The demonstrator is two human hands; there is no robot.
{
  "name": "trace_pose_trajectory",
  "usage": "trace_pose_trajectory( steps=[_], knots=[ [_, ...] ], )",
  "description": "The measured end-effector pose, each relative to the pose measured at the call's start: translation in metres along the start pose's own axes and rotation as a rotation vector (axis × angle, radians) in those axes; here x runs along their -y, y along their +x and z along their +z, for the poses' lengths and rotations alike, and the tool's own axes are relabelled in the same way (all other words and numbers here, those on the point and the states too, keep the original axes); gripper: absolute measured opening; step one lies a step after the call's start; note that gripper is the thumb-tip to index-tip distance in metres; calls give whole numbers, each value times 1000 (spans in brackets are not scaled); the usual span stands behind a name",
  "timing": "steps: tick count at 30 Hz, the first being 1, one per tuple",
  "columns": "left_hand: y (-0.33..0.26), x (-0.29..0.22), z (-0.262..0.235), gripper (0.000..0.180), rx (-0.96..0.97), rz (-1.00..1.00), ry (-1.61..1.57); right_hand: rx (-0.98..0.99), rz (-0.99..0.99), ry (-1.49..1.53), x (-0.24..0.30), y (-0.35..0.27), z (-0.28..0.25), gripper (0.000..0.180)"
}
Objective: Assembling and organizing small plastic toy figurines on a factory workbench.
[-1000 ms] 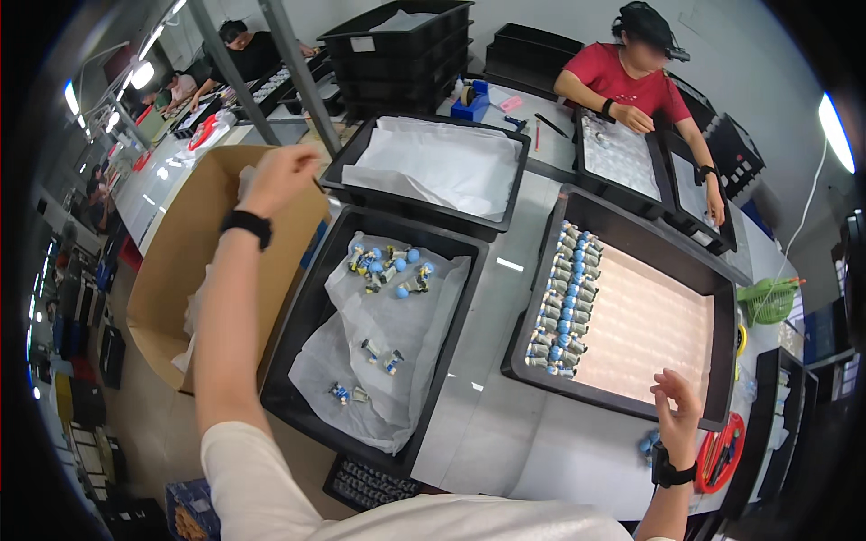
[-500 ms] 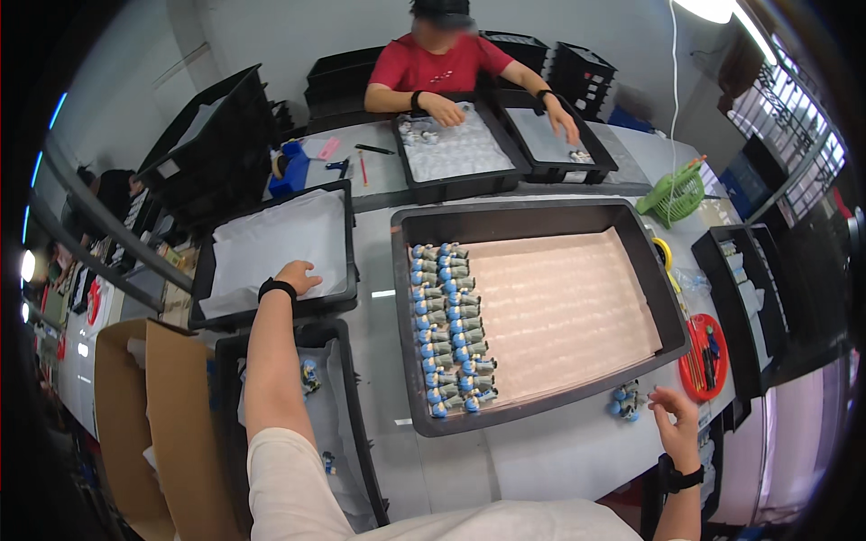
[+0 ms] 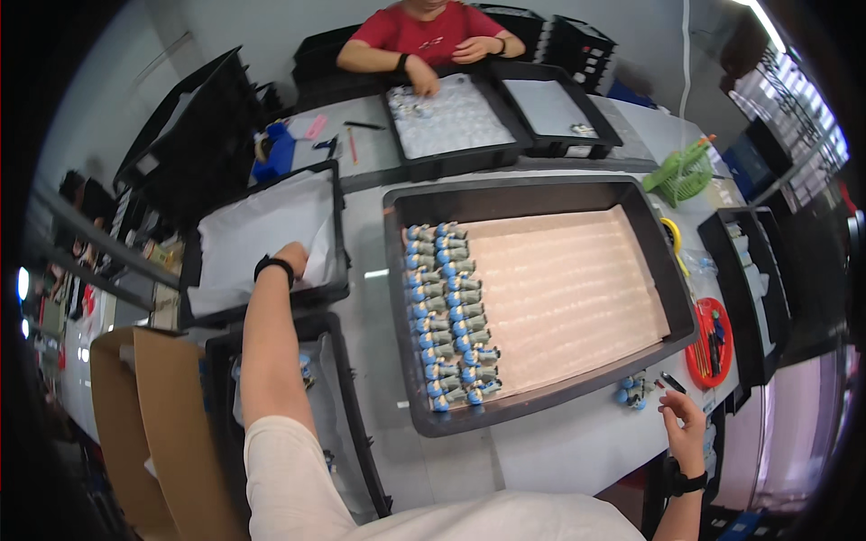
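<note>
My left hand (image 3: 292, 259) is bent down at the near right part of a black tray lined with a white sheet (image 3: 262, 221). Its fingers are curled against the sheet, and whatever they grip is hidden. My right hand (image 3: 683, 424) hovers over the table's near right edge, fingers loosely bent and apart, nothing between them. Just beyond it lie several small blue-and-grey figurines (image 3: 634, 391) and a short dark tool (image 3: 673, 382). In the middle, a large black tray (image 3: 541, 191) holds two columns of blue-headed figurines (image 3: 444, 316) along its left side, on a pinkish ribbed liner.
Across the table a person in red (image 3: 424, 41) works over a tray of white-wrapped pieces (image 3: 451, 117). A red dish of tools (image 3: 711, 343) and a green basket (image 3: 681, 176) stand right. Near left are a cardboard box (image 3: 162, 433) and a black tray (image 3: 347, 406) with figurines.
My left hand has curled its fingers down against the sheet. My right hand has dropped slightly, and the dark tool now shows beside the figurines. The other person's hand has left the right tray.
</note>
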State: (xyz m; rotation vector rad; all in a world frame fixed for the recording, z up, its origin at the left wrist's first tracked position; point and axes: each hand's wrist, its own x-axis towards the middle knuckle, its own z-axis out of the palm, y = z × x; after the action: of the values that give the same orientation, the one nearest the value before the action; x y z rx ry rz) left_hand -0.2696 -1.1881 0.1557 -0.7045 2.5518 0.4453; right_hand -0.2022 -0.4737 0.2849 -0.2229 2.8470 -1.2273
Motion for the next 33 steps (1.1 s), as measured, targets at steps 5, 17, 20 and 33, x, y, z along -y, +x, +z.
trace_pose_trajectory(
  steps=[5, 17, 20, 33],
  knots=[
    [-29, -15, -23, 20, 32, -59, -329, 6, 19, 76, -8, -1, 3, 24],
    [-54, -66, -30, 36, -197, 216, -218, 104, -45, 41, -6, 10, 11, 22],
    [-63, -58, -29, 32, -215, 148, -195, 117, -52, 59, 0, 13, 14, 22],
    [-389, 49, 10, 54, -1121, -422, 45, 275, -356, -6, -16, 44, 17, 27]
  ],
)
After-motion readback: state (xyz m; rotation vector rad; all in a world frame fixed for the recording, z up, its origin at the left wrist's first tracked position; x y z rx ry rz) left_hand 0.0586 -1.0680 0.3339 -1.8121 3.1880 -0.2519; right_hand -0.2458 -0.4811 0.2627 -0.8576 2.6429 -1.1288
